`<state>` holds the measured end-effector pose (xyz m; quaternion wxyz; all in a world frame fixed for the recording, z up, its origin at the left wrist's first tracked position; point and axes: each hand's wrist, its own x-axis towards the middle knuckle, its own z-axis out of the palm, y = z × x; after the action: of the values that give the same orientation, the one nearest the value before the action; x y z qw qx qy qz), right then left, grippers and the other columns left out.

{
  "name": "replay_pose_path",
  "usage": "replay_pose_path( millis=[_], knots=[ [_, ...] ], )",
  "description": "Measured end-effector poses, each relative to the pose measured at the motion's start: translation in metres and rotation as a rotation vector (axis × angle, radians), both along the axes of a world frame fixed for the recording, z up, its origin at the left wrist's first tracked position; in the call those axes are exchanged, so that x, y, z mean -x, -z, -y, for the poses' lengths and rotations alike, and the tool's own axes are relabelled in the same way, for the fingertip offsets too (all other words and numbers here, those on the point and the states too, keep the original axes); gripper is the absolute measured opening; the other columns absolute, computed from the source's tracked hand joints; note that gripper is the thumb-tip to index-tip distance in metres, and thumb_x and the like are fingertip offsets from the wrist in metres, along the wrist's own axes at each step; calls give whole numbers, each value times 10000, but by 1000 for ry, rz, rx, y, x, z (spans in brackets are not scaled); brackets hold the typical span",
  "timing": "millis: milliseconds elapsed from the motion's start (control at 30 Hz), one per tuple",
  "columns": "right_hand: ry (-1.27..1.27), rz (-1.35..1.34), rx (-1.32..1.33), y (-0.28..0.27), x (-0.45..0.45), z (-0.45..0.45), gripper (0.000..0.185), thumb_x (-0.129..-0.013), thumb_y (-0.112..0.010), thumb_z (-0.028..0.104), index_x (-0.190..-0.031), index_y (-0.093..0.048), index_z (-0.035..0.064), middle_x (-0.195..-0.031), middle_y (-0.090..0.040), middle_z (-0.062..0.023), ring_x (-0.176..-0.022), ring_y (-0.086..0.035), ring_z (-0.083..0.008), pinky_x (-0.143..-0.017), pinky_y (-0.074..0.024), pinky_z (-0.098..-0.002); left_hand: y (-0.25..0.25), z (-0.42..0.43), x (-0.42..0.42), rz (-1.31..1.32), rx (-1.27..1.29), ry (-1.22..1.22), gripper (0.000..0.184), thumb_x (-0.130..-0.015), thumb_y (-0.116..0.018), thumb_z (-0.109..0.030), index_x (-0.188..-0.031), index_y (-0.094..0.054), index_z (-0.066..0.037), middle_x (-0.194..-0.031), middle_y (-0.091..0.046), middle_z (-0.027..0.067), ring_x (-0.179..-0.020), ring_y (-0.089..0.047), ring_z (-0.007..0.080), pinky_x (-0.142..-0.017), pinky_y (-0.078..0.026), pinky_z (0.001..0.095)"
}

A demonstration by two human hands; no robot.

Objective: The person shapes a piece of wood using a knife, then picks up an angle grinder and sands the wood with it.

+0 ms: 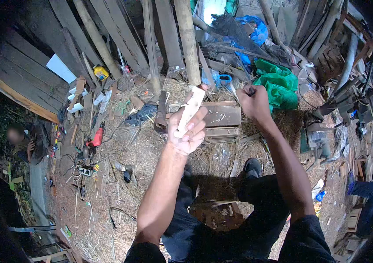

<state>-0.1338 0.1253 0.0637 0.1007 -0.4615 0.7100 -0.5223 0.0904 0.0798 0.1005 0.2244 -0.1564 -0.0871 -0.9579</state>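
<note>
My left hand (188, 131) is wrapped around a pale piece of wood (191, 107), which is held upright, tilted to the right, with dark spots on its face. To the right and a little higher, my right hand (255, 101) is closed in a fist. A small dark end of something shows at the top of that fist; the rest is hidden by the fingers. Below and between the hands lies a low stack of wooden boards (224, 117) with light shavings on top. Beside the left hand stands a dark wooden tool or handle (161, 115) with a rounded end.
A red power tool (95, 137) and a power strip (85, 171) with cords lie on the littered ground at left. A green plastic sheet (278, 83) is bunched behind my right hand. Bamboo poles (187, 39) lean at the back. People are at both sides.
</note>
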Motion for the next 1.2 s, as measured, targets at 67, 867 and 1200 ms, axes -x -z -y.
replay_pose_path(
  millis=[67,867,1200],
  knots=[
    [-14,24,15,-3,-6,-1,255,-744,-645,155,-616,-561,-49,-521,-523,-126,-597,-444,-54,-490,-386,-341,0,0,-1,11,15,-4,550,-941,-439,-123,-1444,-220,-89,-659,-469,83,-377,-441,114,-335,-266,223],
    [-254,-580,-47,-53,-61,-26,86,-676,-627,120,-689,-645,37,-607,-609,-172,-542,-609,-361,-552,-503,-439,-11,-14,20,926,617,-795,290,-1015,-416,-290,-1220,-504,-104,-566,-479,-30,-367,-381,43,-308,-258,190],
    [-181,-478,-178,-41,-53,-10,149,-673,-632,190,-728,-664,55,-682,-637,-205,-663,-644,-385,-647,-529,-471,-4,-23,31,1056,873,-908,246,-1023,-394,-210,-1174,-514,-58,-895,-570,12,-735,-504,56,-631,-427,225]
  ],
)
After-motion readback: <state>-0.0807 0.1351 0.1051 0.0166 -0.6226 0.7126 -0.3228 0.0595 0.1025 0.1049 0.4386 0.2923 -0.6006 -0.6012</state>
